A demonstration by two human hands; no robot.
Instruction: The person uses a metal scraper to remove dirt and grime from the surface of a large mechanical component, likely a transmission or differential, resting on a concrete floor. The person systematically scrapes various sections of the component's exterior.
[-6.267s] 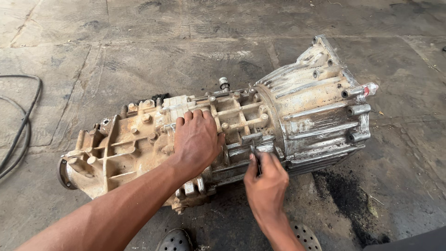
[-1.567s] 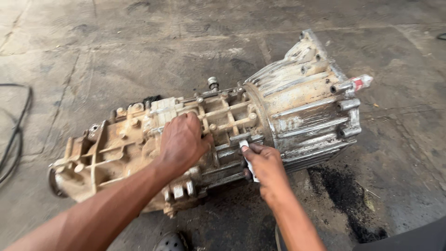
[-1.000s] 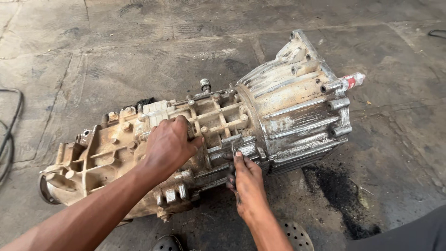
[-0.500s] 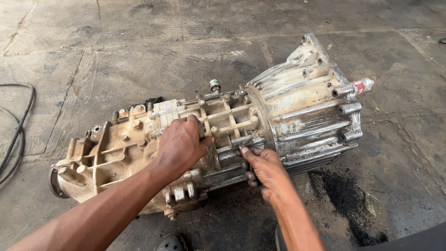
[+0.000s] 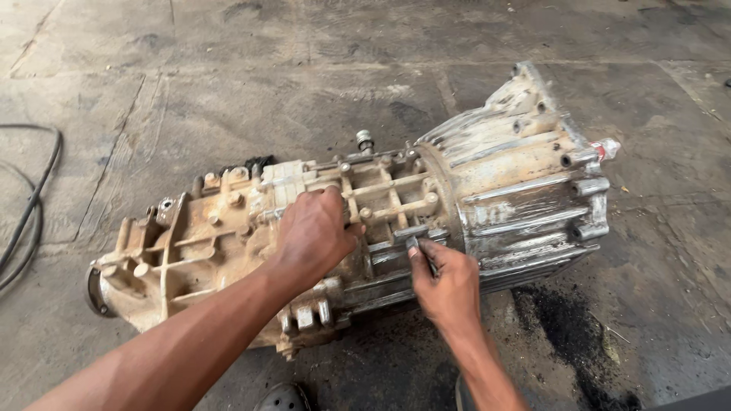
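Left hand (image 5: 314, 237) lies spread and pressing on the top of the gearbox (image 5: 365, 228), fingers curled over a rib near its middle, which looks like a way to keep the heavy casing from rocking while the other hand works. Right hand (image 5: 448, 283) is closed around a small dark tool (image 5: 417, 248), its tip set against the ribbed side of the casing just left of the wide bell-shaped end (image 5: 525, 190); what kind of tool it is cannot be told, since the fingers hide most of it. The gearbox rests on its side on the concrete floor (image 5: 228, 84), narrow end to the left and the bell end to the far right, so the side being worked on faces up and toward the person. A short stub with a cap (image 5: 365, 141) stands up from the far edge of the casing. A dark oily stain (image 5: 563, 335) spreads on the floor near the bell end, and a black hose (image 5: 34, 202) curves along the left edge, well apart from both hands.
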